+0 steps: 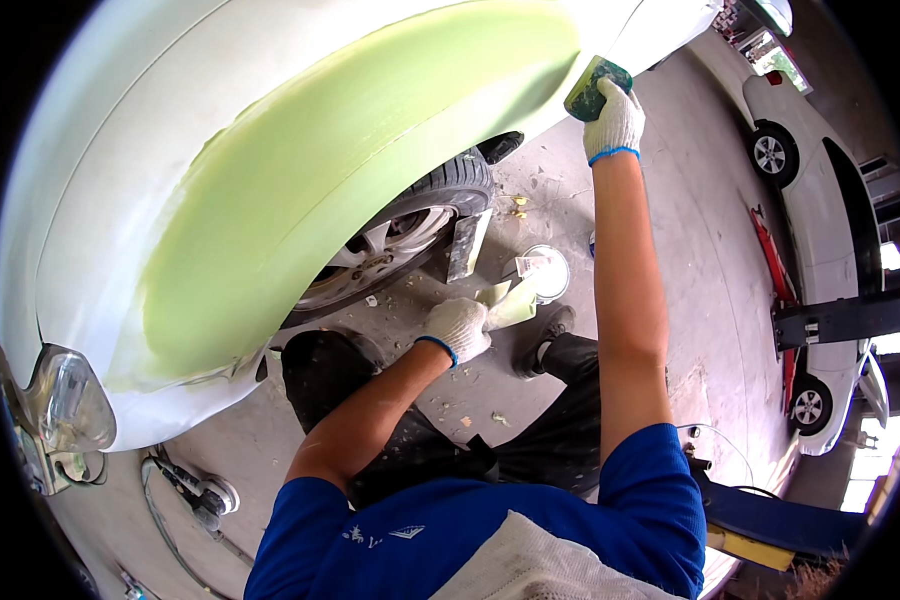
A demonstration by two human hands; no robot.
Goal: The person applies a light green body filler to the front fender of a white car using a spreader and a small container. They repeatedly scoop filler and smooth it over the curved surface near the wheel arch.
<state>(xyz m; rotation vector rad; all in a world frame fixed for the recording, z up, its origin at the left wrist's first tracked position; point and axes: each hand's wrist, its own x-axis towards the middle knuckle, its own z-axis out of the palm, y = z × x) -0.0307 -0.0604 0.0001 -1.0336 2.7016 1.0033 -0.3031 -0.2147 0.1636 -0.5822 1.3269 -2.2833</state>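
Observation:
A white car fender carries a large patch of pale yellow-green filler above the wheel. My right hand, in a knitted glove, is closed on a dark green flat tool against or beside the patch's right edge. My left hand, also gloved, is low between my knees and the wheel, closed on pale flat pieces smeared with filler. Behind them stands an open round can, and a smeared board leans at the tyre.
A power sander with its hose lies on the floor at lower left, near the headlight. Another white car is at the right, with a red lift part and a dark post. A blue-and-yellow beam is at lower right.

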